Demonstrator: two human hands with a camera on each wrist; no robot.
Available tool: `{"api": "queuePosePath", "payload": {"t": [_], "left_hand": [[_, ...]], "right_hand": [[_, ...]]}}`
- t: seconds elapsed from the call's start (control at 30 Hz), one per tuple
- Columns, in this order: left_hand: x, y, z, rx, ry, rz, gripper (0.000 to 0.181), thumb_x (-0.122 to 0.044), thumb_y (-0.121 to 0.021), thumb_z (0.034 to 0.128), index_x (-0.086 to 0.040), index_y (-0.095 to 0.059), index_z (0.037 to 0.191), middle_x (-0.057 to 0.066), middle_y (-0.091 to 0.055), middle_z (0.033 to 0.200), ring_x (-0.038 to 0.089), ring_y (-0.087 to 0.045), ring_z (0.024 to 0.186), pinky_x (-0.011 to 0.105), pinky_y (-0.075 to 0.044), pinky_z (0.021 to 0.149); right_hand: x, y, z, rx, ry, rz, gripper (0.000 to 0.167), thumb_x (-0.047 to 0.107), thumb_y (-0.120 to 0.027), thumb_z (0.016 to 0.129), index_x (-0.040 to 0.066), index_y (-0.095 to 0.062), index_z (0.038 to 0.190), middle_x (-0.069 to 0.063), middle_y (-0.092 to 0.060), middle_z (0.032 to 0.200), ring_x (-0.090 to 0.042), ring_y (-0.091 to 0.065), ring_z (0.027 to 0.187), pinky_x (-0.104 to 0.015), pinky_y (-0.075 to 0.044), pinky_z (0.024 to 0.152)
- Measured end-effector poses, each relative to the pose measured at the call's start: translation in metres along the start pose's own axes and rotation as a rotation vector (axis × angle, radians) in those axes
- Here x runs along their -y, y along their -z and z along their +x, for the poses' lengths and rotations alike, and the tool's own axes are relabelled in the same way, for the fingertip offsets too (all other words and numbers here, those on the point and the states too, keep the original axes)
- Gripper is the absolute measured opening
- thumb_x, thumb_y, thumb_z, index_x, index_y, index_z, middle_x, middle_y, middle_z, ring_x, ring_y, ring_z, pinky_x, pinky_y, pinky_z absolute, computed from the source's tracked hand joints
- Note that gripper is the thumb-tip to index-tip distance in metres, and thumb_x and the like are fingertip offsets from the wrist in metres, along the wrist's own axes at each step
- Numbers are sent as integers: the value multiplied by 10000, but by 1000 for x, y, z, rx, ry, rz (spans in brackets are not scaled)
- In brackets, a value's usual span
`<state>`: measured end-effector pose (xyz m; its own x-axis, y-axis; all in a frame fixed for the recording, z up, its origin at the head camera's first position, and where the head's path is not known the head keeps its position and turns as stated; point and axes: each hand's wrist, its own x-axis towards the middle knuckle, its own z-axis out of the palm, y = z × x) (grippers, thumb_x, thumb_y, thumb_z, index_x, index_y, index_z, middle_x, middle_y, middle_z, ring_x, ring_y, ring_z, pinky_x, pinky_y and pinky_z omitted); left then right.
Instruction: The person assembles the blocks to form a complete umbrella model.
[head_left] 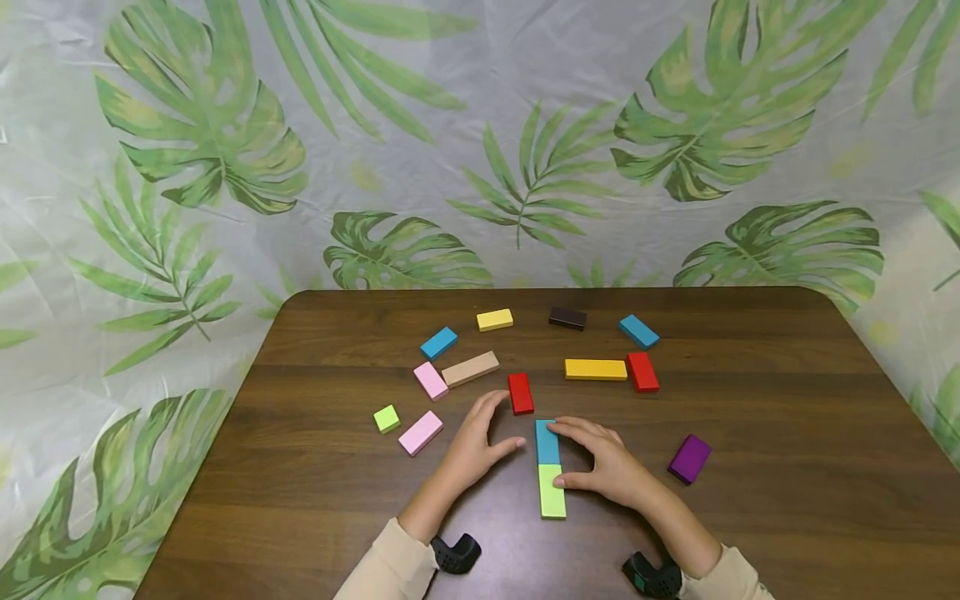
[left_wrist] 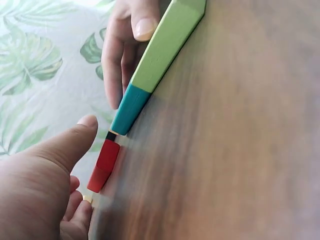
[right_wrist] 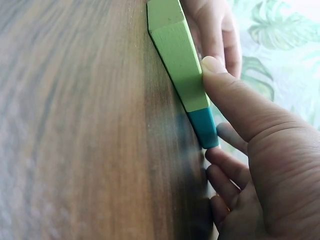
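Note:
A blue block (head_left: 547, 442) and a light green block (head_left: 552, 493) lie flat end to end, touching, in one line near the table's middle. My right hand (head_left: 609, 462) rests against their right side. Its thumb (right_wrist: 215, 65) touches the green block, while the fingers reach the far end of the blue one. To the left, apart from this pair, my left hand (head_left: 472, 446) is held with thumb and fingers spread and nothing between them. Its fingertips are close to a red block (head_left: 521, 393), just beyond the blue one; whether they touch it I cannot tell.
On the left lie two pink blocks (head_left: 422, 433), a small green cube (head_left: 387, 419), a tan block (head_left: 471, 368) and a blue block (head_left: 438, 342). Farther back are yellow (head_left: 495, 320) and black (head_left: 567, 318) blocks. An orange-yellow block (head_left: 596, 370) and purple block (head_left: 690, 459) lie rightward.

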<state>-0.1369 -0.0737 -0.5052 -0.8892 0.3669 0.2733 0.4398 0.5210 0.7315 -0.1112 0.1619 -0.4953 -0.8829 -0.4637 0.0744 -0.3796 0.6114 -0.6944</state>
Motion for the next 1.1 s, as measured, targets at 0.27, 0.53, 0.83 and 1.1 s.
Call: {"api": "queuePosePath", "payload": {"t": [0.27, 0.53, 0.83, 1.1], "left_hand": [[6, -1, 8, 10, 48, 12, 719, -289, -709, 771, -39, -358, 1347, 97, -376, 1340, 208, -352, 1235, 377, -308, 989], [9, -1, 18, 23, 53, 48, 724, -295, -711, 771, -31, -359, 1346, 106, -381, 1338, 214, -354, 1235, 371, -304, 992], [12, 4, 33, 80, 75, 72, 717, -332, -695, 782, -36, -365, 1346, 93, -397, 1330, 213, -348, 1239, 362, -292, 1000], [16, 6, 43, 100, 78, 88, 682, -331, -690, 787, -39, -396, 1328, 100, -416, 1323, 226, -357, 1231, 359, -285, 1004]], "right_hand": [[0, -1, 0, -5, 5, -2, 713, 503, -706, 689, 222, -481, 1305, -76, -416, 1339, -348, -346, 1217, -577, -189, 942], [0, -1, 0, 0, 4, 7, 712, 504, -702, 693, 217, -480, 1306, -78, -416, 1339, -343, -344, 1222, -576, -190, 939], [0, 0, 0, -2, 8, 9, 707, 495, -705, 695, 218, -480, 1305, -68, -420, 1334, -334, -348, 1218, -581, -189, 935], [-1, 0, 0, 0, -3, 13, 710, 503, -703, 691, 227, -479, 1306, -67, -420, 1335, -334, -345, 1218, -572, -185, 942]]}}
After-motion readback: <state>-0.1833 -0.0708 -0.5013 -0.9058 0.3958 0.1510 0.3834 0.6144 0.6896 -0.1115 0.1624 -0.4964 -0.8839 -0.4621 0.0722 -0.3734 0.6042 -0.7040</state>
